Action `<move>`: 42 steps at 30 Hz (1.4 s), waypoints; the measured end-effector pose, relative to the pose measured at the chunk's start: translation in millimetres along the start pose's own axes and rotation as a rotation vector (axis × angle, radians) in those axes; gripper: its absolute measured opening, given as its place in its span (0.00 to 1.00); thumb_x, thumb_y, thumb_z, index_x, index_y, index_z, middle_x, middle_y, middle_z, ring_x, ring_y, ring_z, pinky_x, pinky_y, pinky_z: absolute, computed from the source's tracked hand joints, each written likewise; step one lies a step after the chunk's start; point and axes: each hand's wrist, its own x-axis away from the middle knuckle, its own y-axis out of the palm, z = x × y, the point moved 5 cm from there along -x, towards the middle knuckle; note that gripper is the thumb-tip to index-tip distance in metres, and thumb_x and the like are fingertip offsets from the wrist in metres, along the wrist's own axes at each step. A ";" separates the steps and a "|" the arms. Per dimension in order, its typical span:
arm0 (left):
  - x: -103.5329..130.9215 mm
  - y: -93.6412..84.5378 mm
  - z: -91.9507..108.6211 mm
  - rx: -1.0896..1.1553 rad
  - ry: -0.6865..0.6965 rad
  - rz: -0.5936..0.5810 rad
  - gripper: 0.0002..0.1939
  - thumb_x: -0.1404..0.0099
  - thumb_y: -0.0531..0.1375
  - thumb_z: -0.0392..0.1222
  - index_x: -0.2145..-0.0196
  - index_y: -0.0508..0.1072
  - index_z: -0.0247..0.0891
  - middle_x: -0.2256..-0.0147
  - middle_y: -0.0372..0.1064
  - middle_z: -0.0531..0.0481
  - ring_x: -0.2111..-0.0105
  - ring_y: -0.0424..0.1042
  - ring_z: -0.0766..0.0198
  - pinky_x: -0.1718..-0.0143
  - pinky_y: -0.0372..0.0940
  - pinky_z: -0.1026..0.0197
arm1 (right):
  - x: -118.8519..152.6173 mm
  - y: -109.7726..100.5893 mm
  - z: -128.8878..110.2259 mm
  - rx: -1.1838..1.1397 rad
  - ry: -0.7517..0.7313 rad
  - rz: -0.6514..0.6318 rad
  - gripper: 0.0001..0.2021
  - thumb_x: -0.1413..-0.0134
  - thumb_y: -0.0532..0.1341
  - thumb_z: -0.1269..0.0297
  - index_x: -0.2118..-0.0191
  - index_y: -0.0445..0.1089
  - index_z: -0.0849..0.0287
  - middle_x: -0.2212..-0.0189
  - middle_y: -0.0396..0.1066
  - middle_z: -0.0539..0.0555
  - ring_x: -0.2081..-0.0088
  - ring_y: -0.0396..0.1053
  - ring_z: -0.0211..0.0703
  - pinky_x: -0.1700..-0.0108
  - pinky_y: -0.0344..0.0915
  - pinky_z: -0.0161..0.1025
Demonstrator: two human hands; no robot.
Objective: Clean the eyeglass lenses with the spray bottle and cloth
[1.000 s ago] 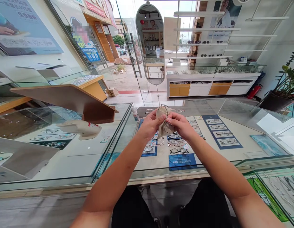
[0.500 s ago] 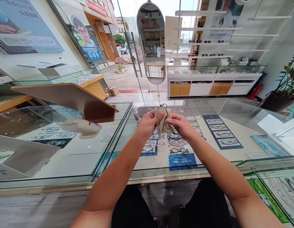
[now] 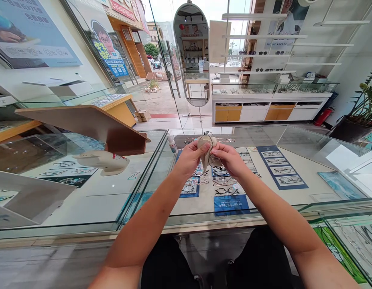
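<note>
Above the glass counter, my left hand [image 3: 190,157] is closed on a beige cloth [image 3: 205,157], its thumb pressing the cloth against a lens. A pair of thin dark-framed glasses [image 3: 215,161] is held between both hands, one round lens hanging below the fingers and the other partly covered by the cloth. My right hand [image 3: 229,158] pinches the frame near its middle. Under the glass, rows of glasses [image 3: 226,191] lie directly below my hands.
A small white bottle [image 3: 172,143] stands on the counter [image 3: 186,220] left of my hands. Further left are a brown angled board [image 3: 92,120] and a beige object [image 3: 104,161]. An oval mirror [image 3: 192,56] stands ahead.
My left hand and the cloth have shifted slightly, and the cloth's hanging tip is higher. The glasses have moved very slightly right. Both hands keep their hold.
</note>
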 end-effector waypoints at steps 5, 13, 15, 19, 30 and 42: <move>-1.1 -3.3 6.8 -0.069 0.032 -0.041 0.25 0.44 0.84 0.60 0.63 0.87 0.36 0.66 0.80 0.48 0.67 0.76 0.63 0.62 0.74 0.61 | -2.1 -1.4 1.4 0.022 -0.011 -0.004 0.18 0.58 0.81 0.49 0.70 0.79 0.55 0.67 0.74 0.49 0.62 0.68 0.43 0.55 0.62 0.41; 1.5 -3.8 10.0 -0.102 0.027 -0.054 0.26 0.46 0.85 0.58 0.61 0.86 0.37 0.65 0.83 0.47 0.68 0.79 0.62 0.62 0.76 0.60 | 0.5 2.1 -0.1 0.012 0.005 -0.055 0.21 0.56 0.82 0.45 0.70 0.77 0.55 0.69 0.72 0.48 0.66 0.63 0.40 0.60 0.60 0.40; 2.2 -2.4 8.9 -0.096 0.036 -0.029 0.27 0.50 0.86 0.55 0.60 0.86 0.37 0.64 0.84 0.48 0.67 0.81 0.61 0.61 0.77 0.60 | 1.7 3.9 -0.2 -0.013 0.010 -0.072 0.24 0.57 0.83 0.43 0.69 0.76 0.55 0.69 0.71 0.48 0.67 0.62 0.40 0.62 0.59 0.39; 4.4 0.1 9.3 -0.101 0.083 0.059 0.28 0.54 0.87 0.55 0.63 0.85 0.37 0.67 0.83 0.49 0.68 0.79 0.63 0.63 0.76 0.63 | 3.7 7.8 -1.7 0.006 -0.015 -0.110 0.26 0.55 0.83 0.41 0.70 0.74 0.55 0.69 0.70 0.48 0.67 0.61 0.39 0.62 0.58 0.39; 8.2 6.8 12.1 -0.097 0.187 0.153 0.33 0.44 0.79 0.72 0.73 0.76 0.38 0.78 0.72 0.53 0.79 0.70 0.67 0.77 0.67 0.64 | 5.3 16.1 3.8 0.109 -0.068 -0.141 0.25 0.50 0.80 0.40 0.69 0.72 0.55 0.68 0.68 0.48 0.62 0.62 0.43 0.53 0.60 0.43; 6.3 7.8 15.5 -0.081 0.069 -0.098 0.29 0.47 0.85 0.54 0.54 0.84 0.37 0.61 0.86 0.45 0.62 0.85 0.56 0.57 0.80 0.56 | 4.8 4.1 -6.2 -0.032 0.029 -0.041 0.23 0.60 0.84 0.45 0.68 0.79 0.56 0.71 0.72 0.48 0.69 0.61 0.38 0.63 0.60 0.39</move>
